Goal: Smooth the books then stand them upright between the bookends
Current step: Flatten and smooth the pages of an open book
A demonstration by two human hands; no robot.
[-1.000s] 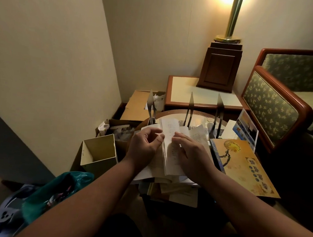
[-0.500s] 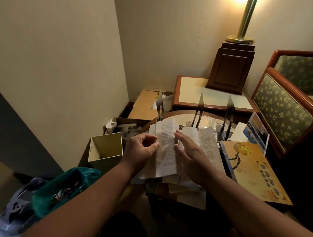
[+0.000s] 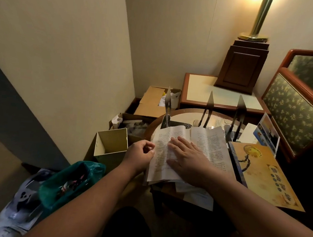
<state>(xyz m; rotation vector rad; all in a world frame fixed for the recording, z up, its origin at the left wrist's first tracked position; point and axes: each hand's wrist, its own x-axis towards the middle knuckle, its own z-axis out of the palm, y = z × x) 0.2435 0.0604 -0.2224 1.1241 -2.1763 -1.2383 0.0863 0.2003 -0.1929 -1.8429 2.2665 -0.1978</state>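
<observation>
Green patterned armchair [image 3: 291, 116] with wood frame at right. Round table [image 3: 152, 125] in the middle, with a square side table [image 3: 200, 90] behind it carrying a dark wooden lamp base [image 3: 242, 67] and a brass pole [image 3: 261, 16]. Orange book [image 3: 263, 174] lies flat on the right of the round table, overhanging the near edge. Open book [image 3: 209, 146] lies flat, pages up, near the table centre, on top of loose papers [image 3: 198, 195] and just left of the orange book. Green plastic bag [image 3: 73, 179] low left, and a cream open-top box [image 3: 111, 144] between the bag and the table. Cardboard box [image 3: 151, 101] is on the floor by the wall. Right hand [image 3: 190, 159] is flat on the open book, its fingers straight and spread, pressing the left page beside the gutter. Left hand [image 3: 140, 154] sits at the left page edge with its fingers curled; thumb and forefinger tips touch the paper, but an actual pinch can't be made out. Three metal bookends [image 3: 208, 107] stand upright along the far side of the table, just behind the open book, with no book between them. Small picture card [image 3: 267, 133] stands tilted at far right.
</observation>
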